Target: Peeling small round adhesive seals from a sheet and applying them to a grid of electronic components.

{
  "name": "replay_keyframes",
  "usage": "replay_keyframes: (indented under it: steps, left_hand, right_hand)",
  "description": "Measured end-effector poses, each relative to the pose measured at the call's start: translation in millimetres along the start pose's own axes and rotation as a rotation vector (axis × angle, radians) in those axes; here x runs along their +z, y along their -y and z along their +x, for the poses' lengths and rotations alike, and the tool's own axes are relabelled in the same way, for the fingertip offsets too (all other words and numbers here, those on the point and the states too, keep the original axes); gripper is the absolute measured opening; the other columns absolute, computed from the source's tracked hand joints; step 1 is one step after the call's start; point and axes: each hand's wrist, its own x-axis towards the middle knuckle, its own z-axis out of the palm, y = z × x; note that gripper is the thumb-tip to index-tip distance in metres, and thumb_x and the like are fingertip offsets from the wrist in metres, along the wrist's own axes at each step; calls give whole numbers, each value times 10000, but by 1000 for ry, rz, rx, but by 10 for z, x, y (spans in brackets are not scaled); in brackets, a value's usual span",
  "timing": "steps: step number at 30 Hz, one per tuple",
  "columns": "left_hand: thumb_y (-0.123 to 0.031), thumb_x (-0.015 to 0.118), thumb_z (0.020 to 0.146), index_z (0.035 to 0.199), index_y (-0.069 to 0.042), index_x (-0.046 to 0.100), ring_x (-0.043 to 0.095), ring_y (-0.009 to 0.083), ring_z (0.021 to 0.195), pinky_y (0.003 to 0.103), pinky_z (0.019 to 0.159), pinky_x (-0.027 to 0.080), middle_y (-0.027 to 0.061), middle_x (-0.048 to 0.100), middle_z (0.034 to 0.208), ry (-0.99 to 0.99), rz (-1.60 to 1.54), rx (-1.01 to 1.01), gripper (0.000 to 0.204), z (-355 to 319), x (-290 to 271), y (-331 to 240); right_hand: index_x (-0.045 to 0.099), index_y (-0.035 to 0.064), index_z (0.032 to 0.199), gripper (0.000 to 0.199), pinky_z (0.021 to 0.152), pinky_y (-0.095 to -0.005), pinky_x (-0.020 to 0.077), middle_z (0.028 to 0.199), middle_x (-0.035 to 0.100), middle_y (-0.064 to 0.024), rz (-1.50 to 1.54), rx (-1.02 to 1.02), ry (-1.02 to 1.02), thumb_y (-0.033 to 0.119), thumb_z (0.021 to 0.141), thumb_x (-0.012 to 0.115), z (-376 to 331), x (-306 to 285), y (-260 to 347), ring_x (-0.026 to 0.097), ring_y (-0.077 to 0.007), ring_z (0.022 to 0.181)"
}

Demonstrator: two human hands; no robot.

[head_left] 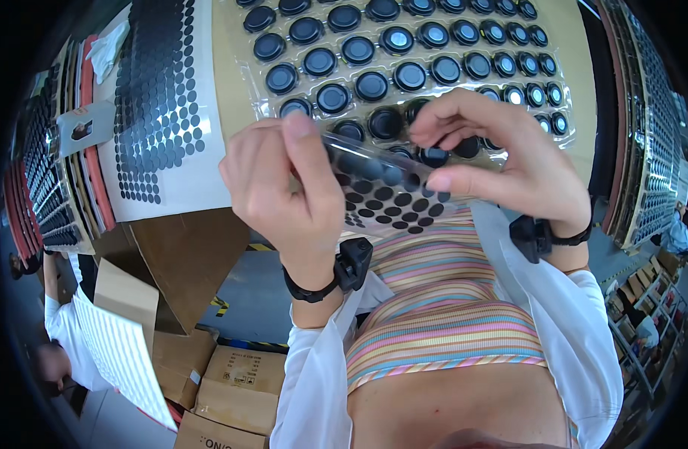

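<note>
My left hand (284, 183) pinches the upper left corner of a clear sheet (393, 196) dotted with round black stickers. The sheet hangs tilted in front of my chest. At its right edge is my right hand (509, 153), fingers curled and apart from the thumb. The thumb tip lies at the sheet's edge; I cannot make out anything between thumb and fingers. Beyond both hands, a clear plastic tray (248, 78) holds rows of round black parts, such as this black disc-shaped part (372, 86). Nearer parts look plain black, while many farther ones have a shiny grey centre.
A larger sheet of black round stickers (153, 97) lies on the white surface at left. Stacked trays (636, 127) stand at right, more at far left. Cardboard boxes (239, 378) sit below left. Another person (78, 337) is at lower left near a white panel (119, 337).
</note>
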Motion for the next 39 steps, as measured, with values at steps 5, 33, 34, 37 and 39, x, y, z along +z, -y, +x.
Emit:
replay_keyframes:
  steps: [5, 33, 34, 37, 39]
  left_hand:
    - [-211, 614, 971, 679, -22, 599, 520, 305, 591, 394, 539, 356, 124, 568, 662, 273, -109, 3, 349, -125, 19, -210]
    - [-145, 714, 890, 838, -59, 570, 531, 239, 584, 357, 542, 338, 63, 575, 708, 357, -75, 514, 176, -242, 352, -262]
    - [-184, 708, 901, 842, -61, 573, 537, 233, 611, 354, 566, 342, 61, 584, 734, 361, -36, 501, 192, -231, 351, -292]
    - [-200, 695, 913, 847, -67, 576, 561, 240, 706, 366, 611, 353, 76, 609, 823, 388, 106, 426, 190, -167, 358, -351]
    - [-198, 682, 923, 867, -63, 588, 565, 250, 778, 378, 663, 369, 81, 622, 888, 378, 228, 365, 174, -123, 348, -389]
  right_hand:
    - [608, -39, 1224, 486, 908, -342, 540, 1090, 683, -123, 15, -61, -36, 176, 842, 820, -137, 209, 60, 688, -202, 998]
    - [678, -60, 908, 149, 735, -251, 604, 900, 699, -73, 362, 255, -113, 38, 865, 780, -384, -138, -131, 672, -115, 790]
    - [678, -59, 887, 148, 772, -256, 591, 991, 687, -92, 321, 128, -124, 43, 861, 782, -338, -152, -145, 655, -122, 839]
    - [679, -54, 885, 150, 821, -263, 579, 1074, 671, -112, 220, 76, -104, 53, 864, 781, -212, -275, -154, 649, -128, 914]
    - [696, -27, 864, 127, 881, -307, 555, 1040, 690, -94, 177, 90, -132, 49, 835, 794, -119, -302, -91, 663, -167, 936]
